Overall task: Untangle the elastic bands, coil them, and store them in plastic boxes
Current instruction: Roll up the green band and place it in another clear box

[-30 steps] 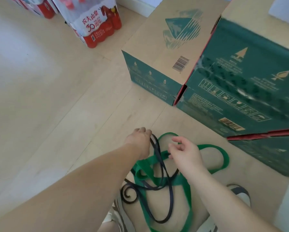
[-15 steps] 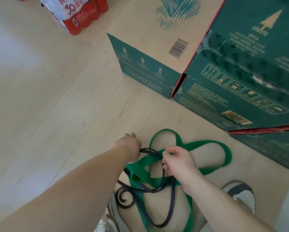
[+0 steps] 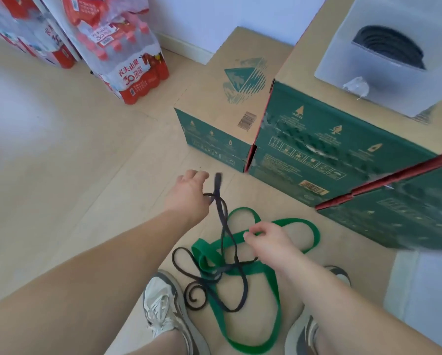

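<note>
Head view: left hand [image 3: 189, 198] pinches dark band [image 3: 218, 180], right hand [image 3: 268, 243] pinches green band [image 3: 296, 221].
My grip: beside crossings; bands limp, stretchy.

Single head-worn view, forward and downward

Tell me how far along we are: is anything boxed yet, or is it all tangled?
Done: one dark coil sits in the plastic box on the carton. In hand: the left hand lifts the dark band while the right hand pinches the green band; the two bands cross on the floor. Left: separating them, coiling both, boxing both.
</note>
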A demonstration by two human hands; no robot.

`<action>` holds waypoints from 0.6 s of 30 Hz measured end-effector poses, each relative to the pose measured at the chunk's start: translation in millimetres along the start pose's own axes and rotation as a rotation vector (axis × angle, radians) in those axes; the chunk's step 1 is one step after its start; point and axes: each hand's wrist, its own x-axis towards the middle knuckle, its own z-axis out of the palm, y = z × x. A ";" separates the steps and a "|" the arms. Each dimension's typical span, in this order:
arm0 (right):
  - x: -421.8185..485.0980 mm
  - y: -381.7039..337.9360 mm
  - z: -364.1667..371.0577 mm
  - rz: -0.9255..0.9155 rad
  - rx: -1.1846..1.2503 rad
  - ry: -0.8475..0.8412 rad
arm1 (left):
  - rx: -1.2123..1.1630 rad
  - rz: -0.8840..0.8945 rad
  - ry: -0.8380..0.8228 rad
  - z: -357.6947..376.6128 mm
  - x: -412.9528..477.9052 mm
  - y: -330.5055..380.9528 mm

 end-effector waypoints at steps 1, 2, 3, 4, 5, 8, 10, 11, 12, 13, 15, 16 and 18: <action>-0.5 2.2 2.8 0.005 0.025 -0.006 | 0.043 -0.014 -0.002 5.1 -4.6 -2.5; -1.1 5.3 6.5 0.013 0.047 -0.016 | 0.069 -0.026 -0.037 12.8 -8.8 -6.0; -1.3 9.5 10.6 0.024 0.065 -0.028 | 0.077 -0.051 -0.117 23.4 -12.8 -10.4; -1.9 13.3 14.1 0.031 0.069 -0.041 | 0.083 -0.077 -0.232 35.2 -16.5 -15.0; -1.3 17.7 17.6 0.035 0.068 -0.048 | 0.091 -0.095 -0.356 48.0 -19.6 -20.3; 5.5 27.3 25.6 0.023 0.101 -0.014 | 0.123 -0.105 -0.595 87.1 -25.2 -37.5; 13.9 30.2 31.1 0.016 0.138 0.024 | 0.188 -0.078 -0.644 110.0 -23.7 -48.0; 19.1 31.1 33.9 0.017 0.147 0.031 | 0.217 -0.064 -0.652 120.1 -21.8 -52.6; 23.7 31.6 36.1 0.017 0.145 0.029 | 0.244 -0.053 -0.661 128.8 -19.5 -56.3; 29.0 32.5 38.2 0.016 0.135 0.023 | 0.275 -0.039 -0.669 136.4 -17.2 -59.4; 38.9 33.6 40.7 0.011 0.109 0.019 | 0.339 -0.005 -0.682 147.1 -13.1 -63.0; 42.9 33.3 40.9 0.009 0.096 0.025 | 0.373 0.009 -0.677 149.5 -12.0 -64.0; 48.9 31.9 41.1 0.009 0.078 0.036 | 0.460 0.055 -0.625 149.4 -11.6 -65.9</action>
